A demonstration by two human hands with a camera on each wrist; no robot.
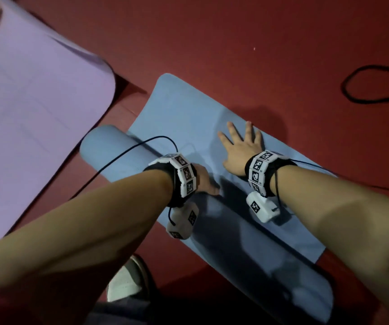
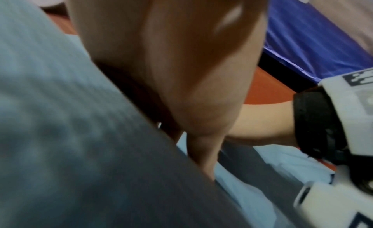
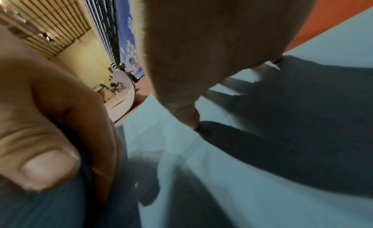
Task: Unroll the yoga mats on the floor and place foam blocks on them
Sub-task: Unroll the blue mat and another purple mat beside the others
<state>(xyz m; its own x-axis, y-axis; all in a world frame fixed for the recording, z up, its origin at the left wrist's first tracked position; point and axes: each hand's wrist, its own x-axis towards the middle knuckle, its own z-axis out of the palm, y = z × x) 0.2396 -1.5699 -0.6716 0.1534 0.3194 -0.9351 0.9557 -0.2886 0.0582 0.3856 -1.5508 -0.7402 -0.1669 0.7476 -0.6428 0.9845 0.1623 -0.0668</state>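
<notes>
While the head view looks down on the red floor [image 1: 235,31], I see my right hand [image 1: 240,146] lying flat, fingers spread, pressing the unrolled end of the blue mat [image 1: 184,113]; that grip is released, only pushing down. My left hand [image 1: 204,180] rests on the rolled part [image 1: 109,148], which lies across the mat just beside my right hand; from here I cannot tell how its fingers lie. A lilac mat [image 1: 24,102] is spread flat to the left, well apart from the roll, and a black band [image 1: 376,84] lies on the floor to the right. No foam blocks show.

From the left wrist view, blurred, my fingers [image 2: 201,151] reach straight down into the seam where roll meets flat mat, holding nothing.

From the right wrist view, my thumb [image 3: 46,159] and a fingertip [image 3: 189,118] press on the pale blue surface, which carries faint creases.

Judging by those creases and the curl, the mat seems soft, light and springy, likely to roll back if let go. I would keep one palm pinning the free end and push the roll away along its top with the other.
</notes>
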